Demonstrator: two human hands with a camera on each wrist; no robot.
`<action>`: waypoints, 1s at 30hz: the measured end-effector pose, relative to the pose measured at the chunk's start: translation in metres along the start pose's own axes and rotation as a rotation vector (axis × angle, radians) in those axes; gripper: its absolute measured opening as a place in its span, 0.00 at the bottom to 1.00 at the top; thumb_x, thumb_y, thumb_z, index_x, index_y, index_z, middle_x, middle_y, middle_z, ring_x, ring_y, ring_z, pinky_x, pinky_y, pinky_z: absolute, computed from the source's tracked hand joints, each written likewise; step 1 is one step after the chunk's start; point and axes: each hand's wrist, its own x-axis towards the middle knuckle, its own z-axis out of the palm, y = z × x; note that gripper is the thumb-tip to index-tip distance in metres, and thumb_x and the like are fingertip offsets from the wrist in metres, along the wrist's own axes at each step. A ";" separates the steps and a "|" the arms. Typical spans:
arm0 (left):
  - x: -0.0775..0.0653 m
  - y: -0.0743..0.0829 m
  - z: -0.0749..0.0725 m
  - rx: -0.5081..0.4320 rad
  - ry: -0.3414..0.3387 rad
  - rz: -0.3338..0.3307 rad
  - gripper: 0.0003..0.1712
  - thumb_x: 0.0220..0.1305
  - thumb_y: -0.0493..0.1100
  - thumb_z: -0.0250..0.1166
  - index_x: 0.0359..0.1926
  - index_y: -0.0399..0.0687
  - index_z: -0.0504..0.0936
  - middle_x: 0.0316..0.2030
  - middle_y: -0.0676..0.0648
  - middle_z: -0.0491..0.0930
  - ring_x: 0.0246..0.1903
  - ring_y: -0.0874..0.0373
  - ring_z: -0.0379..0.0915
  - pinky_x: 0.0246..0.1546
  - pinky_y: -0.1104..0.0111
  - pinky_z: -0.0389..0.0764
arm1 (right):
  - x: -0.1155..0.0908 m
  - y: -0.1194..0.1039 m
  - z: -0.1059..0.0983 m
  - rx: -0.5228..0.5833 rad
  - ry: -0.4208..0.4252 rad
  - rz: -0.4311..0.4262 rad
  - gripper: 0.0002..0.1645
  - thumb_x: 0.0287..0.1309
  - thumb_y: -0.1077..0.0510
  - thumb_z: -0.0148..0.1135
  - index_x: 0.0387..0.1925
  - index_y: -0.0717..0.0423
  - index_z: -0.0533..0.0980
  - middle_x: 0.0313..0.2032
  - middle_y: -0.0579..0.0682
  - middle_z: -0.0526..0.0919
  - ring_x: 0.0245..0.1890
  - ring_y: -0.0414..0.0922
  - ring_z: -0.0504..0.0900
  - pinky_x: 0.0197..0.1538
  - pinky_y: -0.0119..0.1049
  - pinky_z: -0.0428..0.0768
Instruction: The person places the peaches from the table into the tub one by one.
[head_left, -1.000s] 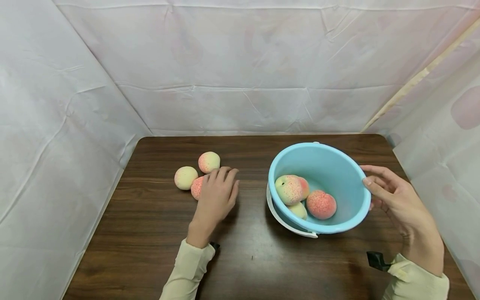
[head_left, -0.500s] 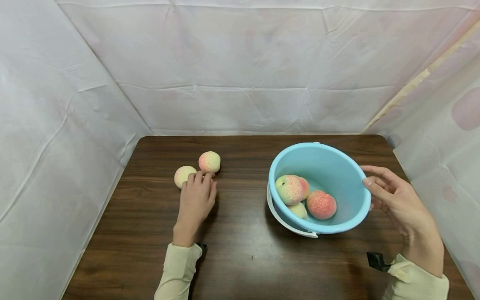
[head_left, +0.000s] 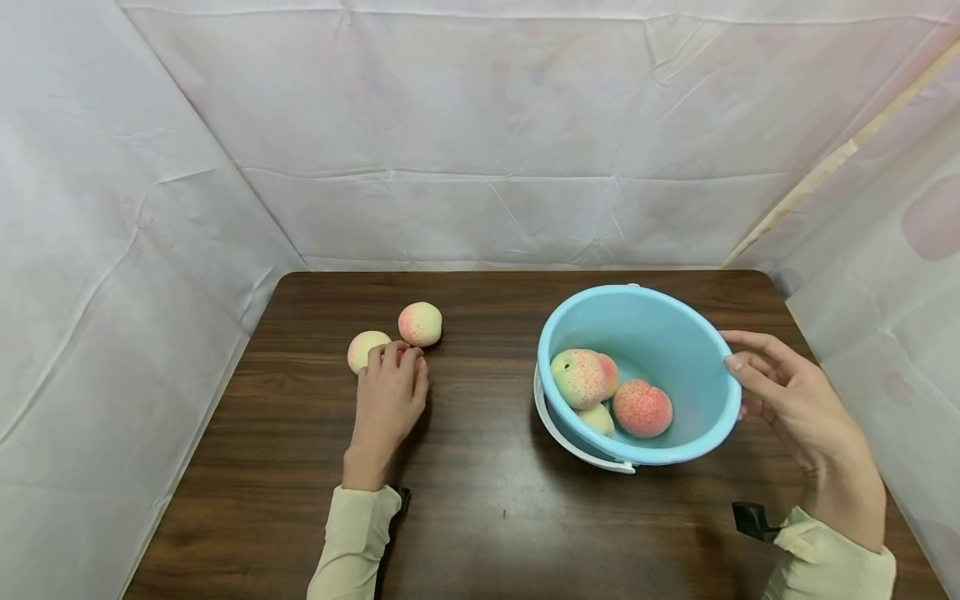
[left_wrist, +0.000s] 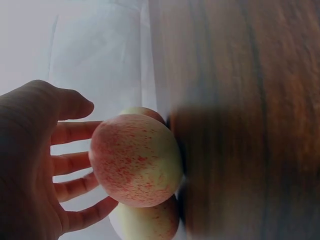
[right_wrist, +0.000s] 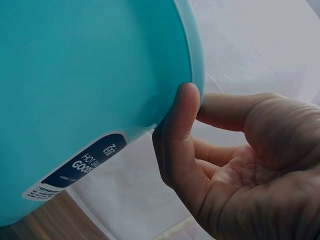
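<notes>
My left hand (head_left: 386,396) reaches over a reddish peach (left_wrist: 135,160) on the table. In the left wrist view its fingers extend past the far side of that peach, while the thumb stands apart from it. Two paler peaches lie close by, one at the left (head_left: 367,350) and one behind (head_left: 420,323). At the right, my right hand (head_left: 798,400) pinches the rim of a light blue bucket (head_left: 675,333) between thumb and fingers. The bucket leans toward me. Inside it lie several peaches, among them a red one (head_left: 642,408) and a yellow-green one with red specks (head_left: 577,379).
The brown wooden table (head_left: 495,533) has whitish sheeting (head_left: 480,217) behind it and at both sides. A white handle (head_left: 577,454) hangs down around the bucket's near left side. A printed label (right_wrist: 80,165) is stuck on the bucket's outer wall.
My left hand has shifted left and come over the reddish peach, mostly hiding it in the head view. My right hand and the bucket have stayed in place.
</notes>
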 end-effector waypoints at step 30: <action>0.000 -0.014 0.002 -0.203 -0.022 0.021 0.20 0.70 0.42 0.66 0.61 0.42 0.82 0.60 0.41 0.83 0.58 0.38 0.73 0.64 0.48 0.74 | 0.001 0.001 0.000 0.008 0.008 0.001 0.24 0.75 0.67 0.55 0.69 0.55 0.70 0.38 0.48 0.89 0.27 0.43 0.87 0.26 0.35 0.84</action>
